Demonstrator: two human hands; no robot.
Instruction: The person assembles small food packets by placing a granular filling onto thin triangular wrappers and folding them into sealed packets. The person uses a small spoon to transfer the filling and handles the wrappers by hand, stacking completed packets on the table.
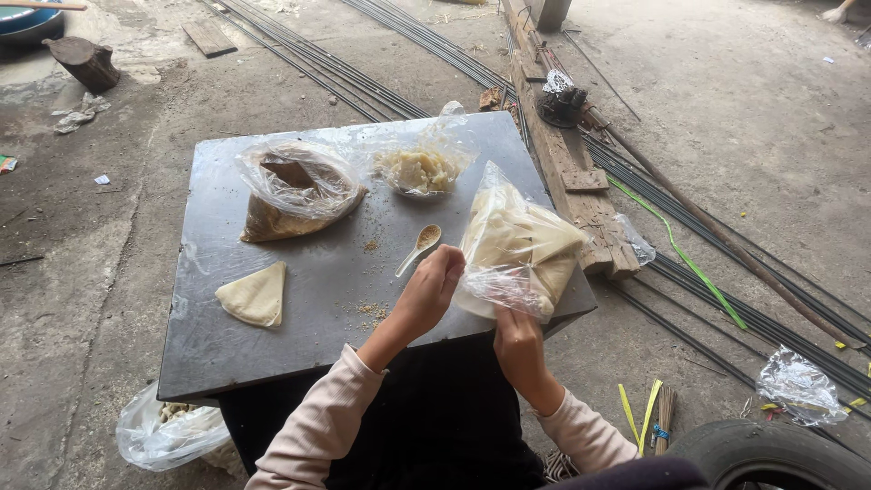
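Note:
A clear plastic bag of pale dough sheets stands at the right edge of a dark metal board. My left hand pinches the bag's near left side. My right hand grips the bag from below at its bottom corner. A white spoon with brown crumbs lies just beyond my left hand. A folded triangular dough sheet rests on the board's left part.
A bag of brown filling and a bag of pale chunks sit at the board's far side. Steel rods, wooden planks, a tyre and a plastic bag lie on the ground around.

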